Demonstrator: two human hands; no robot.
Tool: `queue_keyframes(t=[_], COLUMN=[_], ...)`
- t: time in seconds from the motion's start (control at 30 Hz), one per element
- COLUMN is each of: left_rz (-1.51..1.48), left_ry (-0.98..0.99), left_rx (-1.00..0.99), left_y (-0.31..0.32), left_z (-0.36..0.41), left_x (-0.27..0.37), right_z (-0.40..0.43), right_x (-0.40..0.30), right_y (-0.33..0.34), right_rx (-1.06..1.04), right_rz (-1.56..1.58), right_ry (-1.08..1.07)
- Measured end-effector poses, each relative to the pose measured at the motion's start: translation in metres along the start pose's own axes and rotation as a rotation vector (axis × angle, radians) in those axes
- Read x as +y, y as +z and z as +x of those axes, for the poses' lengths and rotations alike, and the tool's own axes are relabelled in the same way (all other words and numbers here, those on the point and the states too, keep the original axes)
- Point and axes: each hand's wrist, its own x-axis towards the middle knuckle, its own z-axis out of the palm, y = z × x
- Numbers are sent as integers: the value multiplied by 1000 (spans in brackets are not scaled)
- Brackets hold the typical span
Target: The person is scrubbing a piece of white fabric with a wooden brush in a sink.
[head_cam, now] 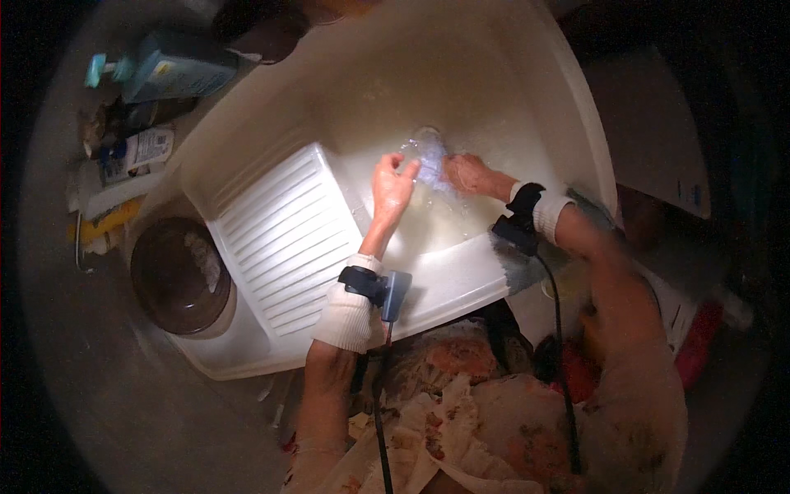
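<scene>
My left hand [393, 188] is over a pale laundry sink [494, 68], its fingers curled but apart and nothing seen in them. Between my hands is a bluish-white, glistening streak [432, 162], which looks like running water with splashes. On its other side, my right hand [467, 175] reaches in with the fingers bent; blur hides whether it holds anything. Beside my left forearm a white ribbed washboard [287, 238] slopes down into the basin. Each wrist wears a pale ribbed cuff with a black strap and a cabled device.
A dark brown round bowl [170, 278] stands on the sink's left corner. Left of the basin lie a pump bottle [182, 68] and a packet with printing [150, 147]. Grey cloth [521, 265] hangs over the front rim at right. Black cables [558, 346] trail from both wrists.
</scene>
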Motion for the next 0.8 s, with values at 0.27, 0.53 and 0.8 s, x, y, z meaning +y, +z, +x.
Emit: queue_keyframes(t=[0.27,0.53,0.8], left_rz=[-870,-1055,-1037], left_ry=[-786,-598,-281], left_rx=[-344,10,-92], left_y=[13,0,-22], left_z=[11,4,25], left_x=[17,12,-9], right_z=[-1,20,30], right_x=[-85,-191,-22], right_y=[-40,-67,-30], right_rx=[629,971,1073], right_rz=[507,388,-321], right_ry=[-43,-155,-27])
